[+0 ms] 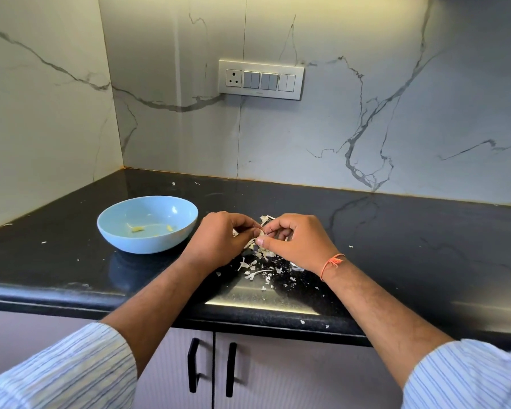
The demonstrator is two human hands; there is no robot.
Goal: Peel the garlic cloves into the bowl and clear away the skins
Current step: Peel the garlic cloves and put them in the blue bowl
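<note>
A light blue bowl (147, 224) stands on the black counter, left of my hands, with two small pale yellow garlic pieces (137, 229) on its bottom. My left hand (219, 242) and my right hand (298, 242) meet just right of the bowl, fingers curled, both pinching one small whitish garlic clove (261, 235) between their fingertips. The clove is mostly hidden by the fingers. A heap of white papery skins (257, 265) lies on the counter under and in front of my hands. An orange thread is tied round my right wrist.
The black counter (410, 240) ends in a rounded front edge, with stray skin flakes (303, 322) on it. Marble walls close the back and left side. A switch panel (261, 79) sits on the back wall. Cabinet doors with black handles (193, 369) are below.
</note>
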